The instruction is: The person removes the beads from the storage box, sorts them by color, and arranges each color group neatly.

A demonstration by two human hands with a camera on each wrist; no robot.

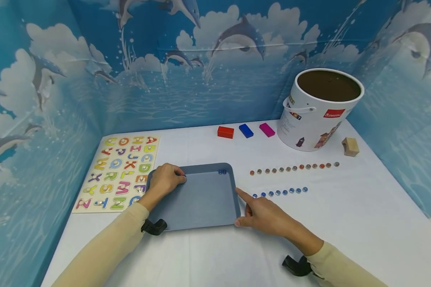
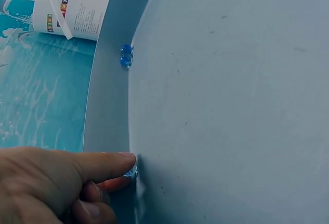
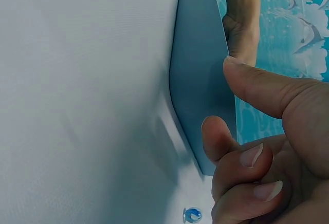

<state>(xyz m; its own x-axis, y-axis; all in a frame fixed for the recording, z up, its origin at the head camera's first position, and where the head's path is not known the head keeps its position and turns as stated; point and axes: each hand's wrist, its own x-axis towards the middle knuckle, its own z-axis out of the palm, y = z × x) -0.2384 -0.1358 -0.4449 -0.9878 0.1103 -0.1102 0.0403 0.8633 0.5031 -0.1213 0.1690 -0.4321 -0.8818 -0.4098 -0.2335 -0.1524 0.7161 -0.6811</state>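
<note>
A grey-blue tray [image 1: 201, 166] lies in the middle of the white table. My left hand [image 1: 181, 178] rests on its far left rim and pinches a small glass bead [image 2: 131, 171] between thumb and finger, against the rim [image 2: 108, 95]. Two blue beads [image 1: 221, 172] sit together at the tray's far right corner, also seen in the left wrist view [image 2: 125, 55]. My right hand [image 1: 241, 207] is at the tray's near right corner, index finger straight along the right edge, thumb at the front edge [image 3: 198, 80], other fingers curled and holding nothing.
Right of the tray lie a row of blue beads [image 1: 280, 192] and a longer row of reddish and silver beads [image 1: 294, 168]. Behind stand a white bucket [image 1: 319, 107], red [image 1: 225, 132], blue [image 1: 246, 130] and magenta [image 1: 267, 129] blocks, and a wooden block [image 1: 350, 146]. An alphabet puzzle [image 1: 118, 172] lies left.
</note>
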